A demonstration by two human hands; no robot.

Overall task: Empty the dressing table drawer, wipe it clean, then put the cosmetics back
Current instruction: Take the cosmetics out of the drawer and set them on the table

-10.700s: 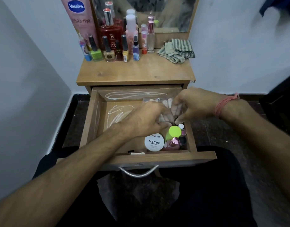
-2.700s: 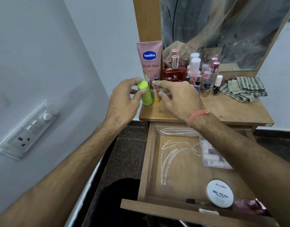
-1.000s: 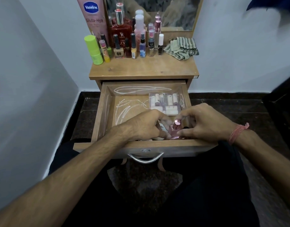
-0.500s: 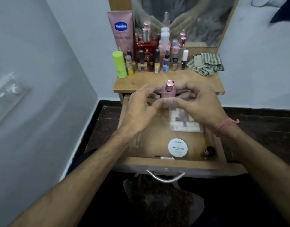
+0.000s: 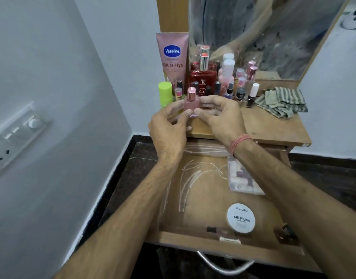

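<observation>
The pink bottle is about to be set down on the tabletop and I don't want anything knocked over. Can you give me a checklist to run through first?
1. Pink bottle upright: ok.
2. Both hands holding it, left hand and right hand: ok.
3. Cap on: ok.
4. Free spot on the tabletop: ok, bare wood right of the hands.
5. Clear of the green tube: cannot tell, very close.
6. Drawer emptied: not ok, white tin still inside.
</observation>
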